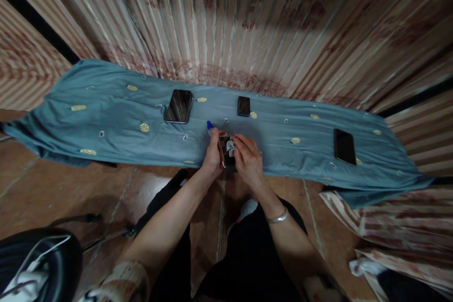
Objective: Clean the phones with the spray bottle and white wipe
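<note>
My left hand is closed around the left edge of a smartphone, which is held over the near edge of the cloth-covered bench. A crumpled whitish wipe lies against the phone's screen, pinched in the fingers of my right hand. Just beyond my left thumb is a small bottle with a blue cap; its lower part is hidden by the hand. On the cloth farther off rest a larger dark phone at left and a small black square device near the middle.
Another dark phone lies toward the right end of the blue-green patterned cloth. A pleated curtain hangs behind the bench. At lower left stands a black round seat with a white cable on it. The floor is tiled.
</note>
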Tool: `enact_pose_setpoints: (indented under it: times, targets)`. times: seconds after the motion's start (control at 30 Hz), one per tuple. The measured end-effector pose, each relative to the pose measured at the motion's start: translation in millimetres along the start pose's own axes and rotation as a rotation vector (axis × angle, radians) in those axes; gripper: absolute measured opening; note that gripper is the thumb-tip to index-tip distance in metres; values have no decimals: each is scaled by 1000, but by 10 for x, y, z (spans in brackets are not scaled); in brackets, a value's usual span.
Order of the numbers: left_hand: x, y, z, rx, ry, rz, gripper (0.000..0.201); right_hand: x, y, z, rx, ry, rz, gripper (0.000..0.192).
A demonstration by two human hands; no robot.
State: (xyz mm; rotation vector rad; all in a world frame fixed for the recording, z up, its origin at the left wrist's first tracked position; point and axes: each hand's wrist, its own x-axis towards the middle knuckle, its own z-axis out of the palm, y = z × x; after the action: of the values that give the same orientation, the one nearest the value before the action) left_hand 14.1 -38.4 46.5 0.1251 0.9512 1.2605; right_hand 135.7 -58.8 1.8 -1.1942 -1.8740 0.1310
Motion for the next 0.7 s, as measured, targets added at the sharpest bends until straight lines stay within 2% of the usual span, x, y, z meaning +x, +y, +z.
enact_pose_setpoints:
  times: [0.27, 0.47, 0.7]
  targets:
    - [69, -42, 66, 61, -9, 4, 38, 55, 194, 1, 53, 39, 176, 37]
    - [128, -9, 187, 93, 12, 6, 36, 31, 290, -39, 102, 43, 313, 42]
    - [241, -12, 305, 64, -18, 15, 35, 45, 251, -130, 167, -29, 368, 37]
